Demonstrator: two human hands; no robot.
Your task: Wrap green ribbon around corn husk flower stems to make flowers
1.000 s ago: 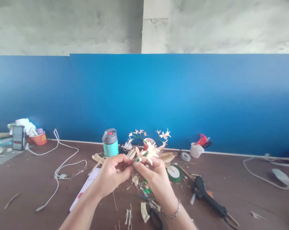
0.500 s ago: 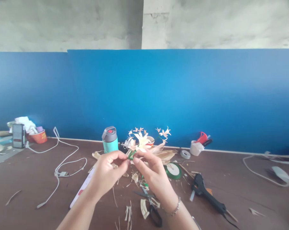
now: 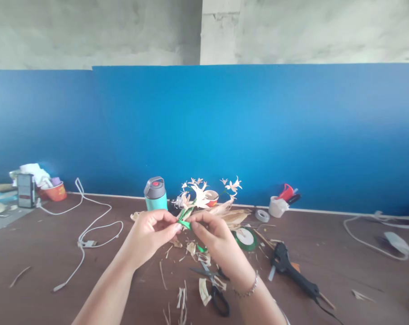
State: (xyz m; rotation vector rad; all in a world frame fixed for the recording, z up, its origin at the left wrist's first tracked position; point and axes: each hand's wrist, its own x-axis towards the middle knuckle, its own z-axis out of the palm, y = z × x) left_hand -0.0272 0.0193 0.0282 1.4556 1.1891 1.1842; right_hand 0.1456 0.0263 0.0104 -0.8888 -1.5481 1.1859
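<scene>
Flower spray (image 3: 201, 196) leans above the table (image 3: 146, 298), between both hands. The left hand (image 3: 152, 234) appears to pinch its stem (image 3: 182, 215); the right hand (image 3: 218, 237) closes on a short strip of green tape (image 3: 184, 224). Wrapping the stem seems the step in hand; the next move likely calls for steady tension on the strip while the stem turns.

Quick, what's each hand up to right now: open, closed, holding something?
Left hand: closed in a pinch, holding the green flower stem.
Right hand: closed in a pinch, holding a strip of green tape.
</scene>
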